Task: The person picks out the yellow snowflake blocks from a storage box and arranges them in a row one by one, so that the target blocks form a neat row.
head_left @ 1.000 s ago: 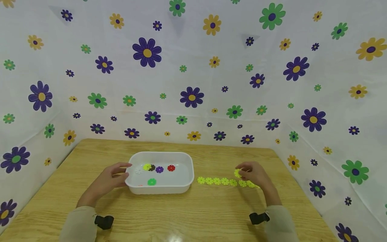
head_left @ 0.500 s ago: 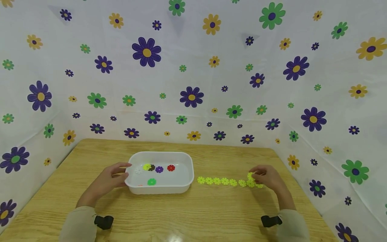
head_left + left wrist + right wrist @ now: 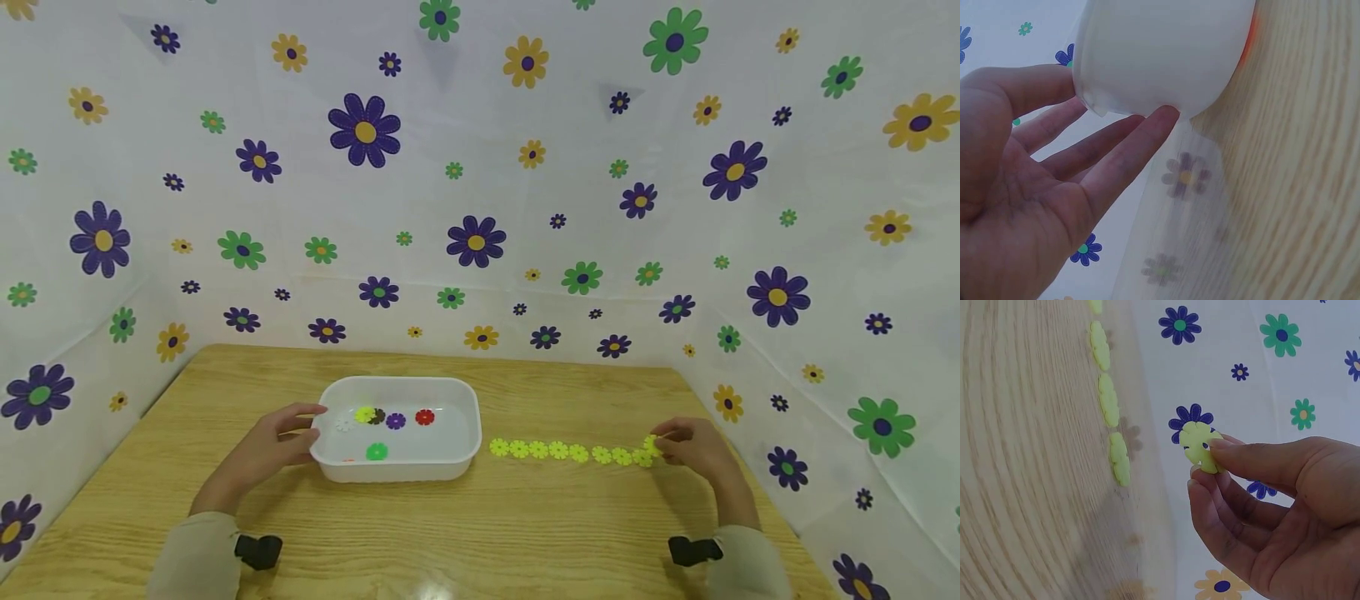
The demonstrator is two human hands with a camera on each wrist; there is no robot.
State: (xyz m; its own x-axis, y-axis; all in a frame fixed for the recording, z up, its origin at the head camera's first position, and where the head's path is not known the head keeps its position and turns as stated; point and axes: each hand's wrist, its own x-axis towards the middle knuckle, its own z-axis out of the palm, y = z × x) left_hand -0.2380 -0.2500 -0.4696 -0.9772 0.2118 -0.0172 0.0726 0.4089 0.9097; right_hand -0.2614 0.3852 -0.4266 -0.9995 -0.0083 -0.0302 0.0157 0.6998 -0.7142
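Note:
My right hand (image 3: pixel 697 448) pinches a yellow flower-shaped plastic disc (image 3: pixel 1195 442) between thumb and fingertips, above the right end of a row of matching discs. In the right wrist view the held disc is tilted and apart from the tabletop. The lying yellow discs (image 3: pixel 558 450) form a nearly straight line, with a small gap partway along. To the left stands a shallow white plastic tray (image 3: pixel 397 472). My left hand (image 3: pixel 266 444) rests its fingertips against the tray's left end from outside, fingers fairly straight, as the left wrist view (image 3: pixel 1041 162) also shows.
Inside the tray lie loose flower discs: yellow (image 3: pixel 364 414), brown (image 3: pixel 378 416), purple (image 3: pixel 395 421), red (image 3: pixel 425 417), green (image 3: pixel 377 451) and a clear or white one (image 3: pixel 343 425). A wooden table (image 3: pixel 450 533) bears everything. Flower-printed white cloth (image 3: pixel 480 183) stands behind and at both sides.
My right hand has moved rightward along the row, carrying the yellow flower disc past the last lying one. My left hand and the tray have stayed still.

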